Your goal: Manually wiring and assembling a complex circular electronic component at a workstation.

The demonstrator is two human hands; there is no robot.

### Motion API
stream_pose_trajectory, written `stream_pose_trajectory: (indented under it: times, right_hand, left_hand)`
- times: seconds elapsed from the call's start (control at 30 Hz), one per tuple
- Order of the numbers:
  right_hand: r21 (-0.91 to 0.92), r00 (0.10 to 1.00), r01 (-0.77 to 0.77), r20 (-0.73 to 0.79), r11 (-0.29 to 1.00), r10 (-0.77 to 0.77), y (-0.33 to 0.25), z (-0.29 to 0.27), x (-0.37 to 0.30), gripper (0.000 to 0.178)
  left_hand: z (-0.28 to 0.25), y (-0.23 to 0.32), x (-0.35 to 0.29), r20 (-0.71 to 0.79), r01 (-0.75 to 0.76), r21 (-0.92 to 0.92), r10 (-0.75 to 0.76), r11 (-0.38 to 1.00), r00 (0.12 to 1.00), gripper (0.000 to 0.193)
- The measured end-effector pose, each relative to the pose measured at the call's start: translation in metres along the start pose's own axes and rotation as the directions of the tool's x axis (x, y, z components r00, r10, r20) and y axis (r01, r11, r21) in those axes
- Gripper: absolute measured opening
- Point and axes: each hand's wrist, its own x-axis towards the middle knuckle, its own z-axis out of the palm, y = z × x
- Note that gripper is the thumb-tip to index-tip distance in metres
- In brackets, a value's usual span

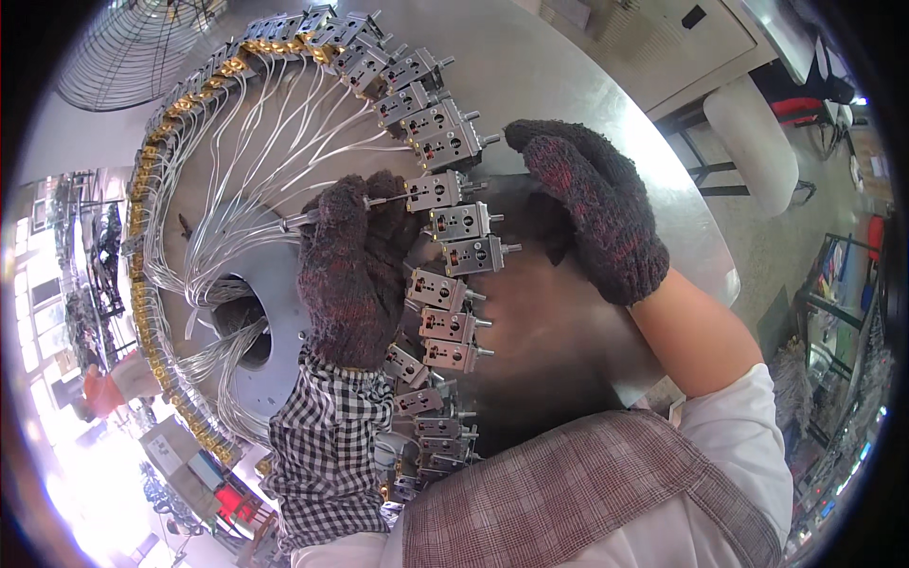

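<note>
Clutching a slim metal tool (385, 200), the left grip (348, 257) has the silver block (432, 192) at its two o'clock; a poor angle might skid. Right grip (598, 204), at the block's three o'clock, shows nothing held: unbraced, that block could twist.

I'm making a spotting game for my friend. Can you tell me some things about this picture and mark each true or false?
1. The left hand holds a thin tool. True.
2. The metal boxes are left of the right hand. True.
3. The right hand is bare. False: it is gloved.
4. The fan is at the top left. True.
5. The boxes are bright pink. False: the boxes are silvery.
</note>
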Motion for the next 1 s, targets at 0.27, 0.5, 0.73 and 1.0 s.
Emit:
stream_pose_trajectory:
  times: [0.27,0.5,0.73,1.0]
  right_hand:
    - [0.138,0.999,0.011,0.035,0.99,-0.016,0.006,-0.003,-0.001,0.038]
    - [0.122,0.999,0.027,-0.027,0.992,-0.024,0.006,-0.016,-0.014,0.039]
    - [0.16,0.994,-0.06,-0.085,0.985,0.075,0.01,-0.017,-0.032,0.04]
    - [0.226,0.989,-0.141,-0.014,0.964,0.148,0.013,-0.013,-0.028,0.039]
  left_hand:
    - [0.001,0.001,-0.002,-0.014,-0.009,0.02,0.009,1.0,1.0,0.026]
    - [-0.003,0.009,-0.009,0.079,0.008,0.024,-0.01,1.0,0.997,0.026]
    - [0.006,0.008,-0.015,0.119,-0.007,0.103,-0.005,0.995,0.993,0.023]
    - [0.001,0.006,-0.015,0.08,-0.043,0.124,0.033,0.991,0.996,0.022]
